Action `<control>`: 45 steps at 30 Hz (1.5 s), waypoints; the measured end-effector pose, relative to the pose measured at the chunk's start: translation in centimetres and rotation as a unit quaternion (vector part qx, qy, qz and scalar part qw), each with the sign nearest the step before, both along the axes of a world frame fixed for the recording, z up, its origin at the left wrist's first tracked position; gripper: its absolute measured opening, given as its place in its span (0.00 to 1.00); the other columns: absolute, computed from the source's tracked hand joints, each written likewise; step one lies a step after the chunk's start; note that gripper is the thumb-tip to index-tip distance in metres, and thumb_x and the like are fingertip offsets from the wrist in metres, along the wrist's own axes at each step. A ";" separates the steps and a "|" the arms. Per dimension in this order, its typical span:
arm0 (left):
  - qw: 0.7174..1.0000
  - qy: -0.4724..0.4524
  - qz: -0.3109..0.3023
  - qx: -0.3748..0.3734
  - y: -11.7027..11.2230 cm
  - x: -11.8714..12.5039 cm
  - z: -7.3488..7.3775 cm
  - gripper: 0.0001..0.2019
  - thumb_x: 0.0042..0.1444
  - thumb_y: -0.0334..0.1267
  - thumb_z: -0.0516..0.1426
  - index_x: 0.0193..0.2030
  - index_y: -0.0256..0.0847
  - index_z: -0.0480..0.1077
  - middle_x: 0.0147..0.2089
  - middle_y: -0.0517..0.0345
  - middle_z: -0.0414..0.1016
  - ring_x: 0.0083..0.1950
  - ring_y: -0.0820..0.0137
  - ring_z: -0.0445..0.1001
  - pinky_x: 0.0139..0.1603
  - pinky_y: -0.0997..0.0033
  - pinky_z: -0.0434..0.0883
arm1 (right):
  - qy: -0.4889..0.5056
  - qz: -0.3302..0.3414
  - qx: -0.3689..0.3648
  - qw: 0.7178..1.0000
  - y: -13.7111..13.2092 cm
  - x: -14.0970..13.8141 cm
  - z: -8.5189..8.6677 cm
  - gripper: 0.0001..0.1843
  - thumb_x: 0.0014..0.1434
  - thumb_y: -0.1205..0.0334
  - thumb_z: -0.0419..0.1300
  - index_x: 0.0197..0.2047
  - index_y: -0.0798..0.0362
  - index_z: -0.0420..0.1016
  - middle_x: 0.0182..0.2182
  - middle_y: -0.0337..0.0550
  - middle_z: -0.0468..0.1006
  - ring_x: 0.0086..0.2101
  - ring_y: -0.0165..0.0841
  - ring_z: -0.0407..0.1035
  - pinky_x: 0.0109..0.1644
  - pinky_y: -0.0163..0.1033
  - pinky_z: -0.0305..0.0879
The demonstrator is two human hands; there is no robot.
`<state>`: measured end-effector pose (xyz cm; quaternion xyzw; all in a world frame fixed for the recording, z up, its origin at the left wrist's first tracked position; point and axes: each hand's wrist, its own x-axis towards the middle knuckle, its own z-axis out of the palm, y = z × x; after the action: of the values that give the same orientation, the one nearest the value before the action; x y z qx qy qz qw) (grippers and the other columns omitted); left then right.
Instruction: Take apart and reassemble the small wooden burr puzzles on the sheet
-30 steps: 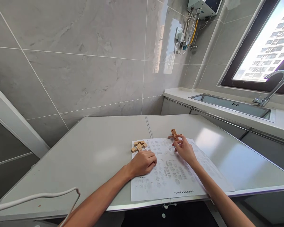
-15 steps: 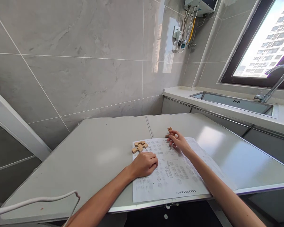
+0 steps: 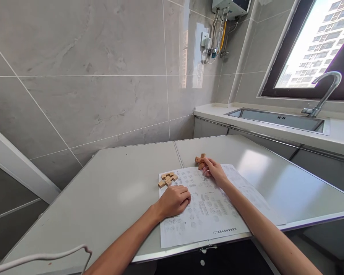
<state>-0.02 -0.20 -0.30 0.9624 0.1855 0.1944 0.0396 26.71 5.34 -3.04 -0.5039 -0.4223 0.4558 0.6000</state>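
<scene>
A large printed sheet [image 3: 195,229] with small diagrams lies on the pale table. My left hand [image 3: 174,200] rests on the sheet's left part, fingers curled in, with no object showing in it. Just beyond its knuckles sits a loose cluster of small wooden blocks [image 3: 167,179] at the sheet's upper left corner. At the sheet's far edge, my right hand [image 3: 214,172] pinches a cross-like wooden block piece [image 3: 200,160] between its fingers. Part of that piece is hidden behind the fingertips.
The pale table [image 3: 126,214] has a seam across it. A white cable [image 3: 46,256] crosses its near left corner. To the right stands a counter with a sink [image 3: 278,119] and a faucet [image 3: 323,93]. A tiled wall [image 3: 103,95] rises behind the table.
The wooden piece in my right hand has turned, and more of its cross-like shape now shows. My left hand stays in place. The camera view has shifted slightly.
</scene>
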 end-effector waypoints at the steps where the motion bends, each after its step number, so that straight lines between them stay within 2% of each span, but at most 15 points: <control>1: 1.000 0.000 0.000 -0.001 0.0 0.0 0.0 0.09 0.56 0.23 0.53 0.34 0.41 0.70 0.33 0.59 0.75 0.34 0.70 0.71 0.36 0.69 0.65 | 0.012 -0.004 0.000 1.000 0.1 0.1 0.0 0.29 0.56 0.32 0.66 0.43 0.51 0.77 0.29 0.42 0.76 0.24 0.29 0.66 0.20 0.32 0.62; 4: 1.000 -0.006 0.004 -0.008 0.0 0.1 0.0 0.09 0.56 0.24 0.53 0.34 0.42 0.70 0.33 0.58 0.75 0.35 0.69 0.72 0.36 0.68 0.65 | 0.028 -0.003 0.004 1.000 0.1 0.5 -0.1 0.27 0.55 0.33 0.67 0.39 0.51 0.76 0.27 0.42 0.73 0.23 0.29 0.64 0.20 0.35 0.63; 8: 0.999 -0.038 0.030 -0.024 -0.2 0.2 0.3 0.09 0.56 0.23 0.53 0.33 0.41 0.70 0.34 0.57 0.76 0.34 0.69 0.72 0.37 0.67 0.65 | 0.023 0.042 0.016 0.999 -0.5 0.4 0.6 0.25 0.57 0.35 0.66 0.38 0.50 0.74 0.29 0.41 0.71 0.23 0.29 0.61 0.21 0.36 0.59; 12: 0.985 -0.127 0.095 -0.070 -0.4 0.4 1.0 0.09 0.61 0.25 0.52 0.37 0.42 0.69 0.37 0.57 0.75 0.40 0.67 0.72 0.42 0.66 0.68 | 0.063 0.105 0.025 0.992 -1.4 -0.1 1.8 0.24 0.58 0.37 0.67 0.43 0.50 0.73 0.32 0.38 0.69 0.23 0.26 0.55 0.22 0.35 0.53; 16: 0.955 -0.203 0.174 -0.130 -0.6 0.7 1.5 0.05 0.65 0.34 0.55 0.47 0.44 0.67 0.46 0.55 0.73 0.47 0.65 0.72 0.50 0.62 0.71 | 0.114 0.172 0.016 0.978 -2.0 -0.4 2.7 0.22 0.59 0.41 0.69 0.42 0.50 0.70 0.32 0.37 0.67 0.23 0.26 0.53 0.25 0.35 0.52; 21: 0.907 -0.260 0.231 -0.238 -0.5 0.9 1.5 0.21 0.64 0.48 0.61 0.59 0.47 0.61 0.57 0.51 0.70 0.55 0.63 0.72 0.58 0.58 0.71 | 0.119 0.277 0.003 0.954 -2.6 -0.7 3.2 0.22 0.60 0.43 0.69 0.45 0.49 0.69 0.29 0.34 0.67 0.22 0.24 0.50 0.26 0.34 0.48; 25: 0.881 -0.294 0.218 -0.299 -0.3 0.9 1.2 0.32 0.60 0.52 0.65 0.65 0.50 0.56 0.65 0.48 0.67 0.63 0.60 0.70 0.64 0.54 0.70 | 0.084 0.372 0.002 0.925 -3.3 -1.4 3.3 0.24 0.60 0.44 0.69 0.50 0.48 0.68 0.26 0.32 0.68 0.21 0.24 0.51 0.26 0.33 0.48; 28: 0.879 -0.296 0.194 -0.321 -0.2 0.9 1.1 0.39 0.57 0.51 0.68 0.68 0.52 0.53 0.71 0.46 0.63 0.70 0.57 0.67 0.69 0.49 0.66 | 0.068 0.415 -0.005 0.907 -3.5 -2.0 3.1 0.25 0.61 0.44 0.70 0.52 0.48 0.67 0.27 0.33 0.72 0.21 0.25 0.55 0.25 0.33 0.49; 32: 0.886 -0.265 0.189 -0.329 -0.3 0.9 1.1 0.44 0.53 0.51 0.71 0.71 0.51 0.53 0.70 0.45 0.66 0.72 0.54 0.66 0.72 0.45 0.63 | 0.053 0.440 -0.014 0.897 -3.5 -2.4 2.7 0.27 0.59 0.44 0.71 0.53 0.49 0.67 0.27 0.35 0.76 0.20 0.26 0.61 0.24 0.32 0.53; 37: 0.900 -0.237 0.201 -0.305 -0.3 0.9 1.1 0.44 0.51 0.52 0.71 0.71 0.47 0.59 0.69 0.44 0.68 0.70 0.51 0.68 0.71 0.45 0.65 | 0.043 0.431 -0.011 0.901 -3.4 -2.4 2.5 0.24 0.59 0.45 0.71 0.48 0.51 0.68 0.27 0.36 0.78 0.19 0.25 0.64 0.22 0.31 0.57; 45: 0.907 -0.213 0.217 -0.291 -0.2 0.9 0.9 0.44 0.50 0.54 0.71 0.69 0.46 0.59 0.68 0.46 0.69 0.69 0.53 0.69 0.71 0.48 0.66 | 0.011 0.425 -0.007 0.905 -3.4 -2.2 2.6 0.23 0.59 0.44 0.71 0.43 0.52 0.69 0.28 0.37 0.80 0.18 0.25 0.66 0.21 0.30 0.60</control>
<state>0.92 -0.41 0.63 0.7794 0.4256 0.3362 0.3137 24.47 1.97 -0.47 -0.2753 -0.5868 0.6761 0.3504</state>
